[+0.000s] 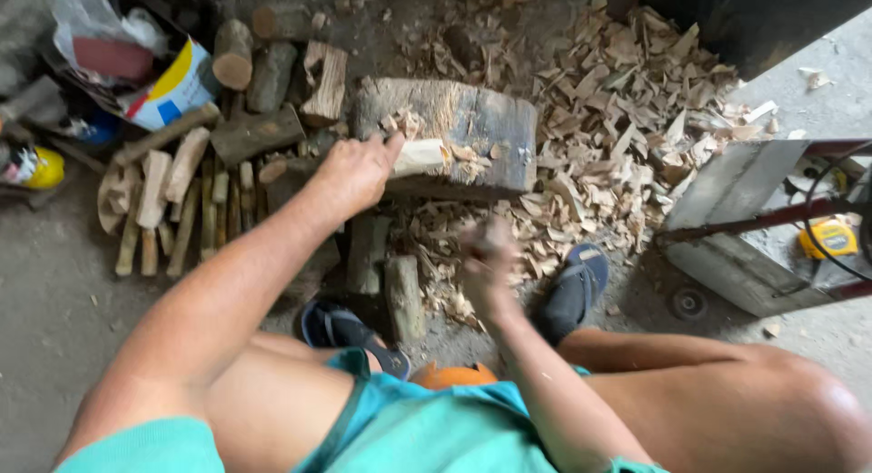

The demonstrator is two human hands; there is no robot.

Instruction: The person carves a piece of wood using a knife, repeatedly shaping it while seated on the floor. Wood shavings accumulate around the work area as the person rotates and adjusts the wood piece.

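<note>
My left hand [352,175] is closed round a pale stick [420,155], thumb up on top, holding its far end down on the chopping block [472,119], approx mid-block on the near edge. Right hand [488,264] sits lower & nearer me, over the chips in front of the block; it's motion-blurred, looks curled, but I can't tell what's in it or how tight the grip is. Block is a dark slab w/ fresh shavings on top. Big heap of chips [627,100] to the right & behind it. Split sticks [177,200] lie in a row to the left, w/ short logs [263,73] behind them. My sandals [572,287] are on the floor either side of the right hand. Yellow tape measure [828,237] on a metal stand at far right.
</note>
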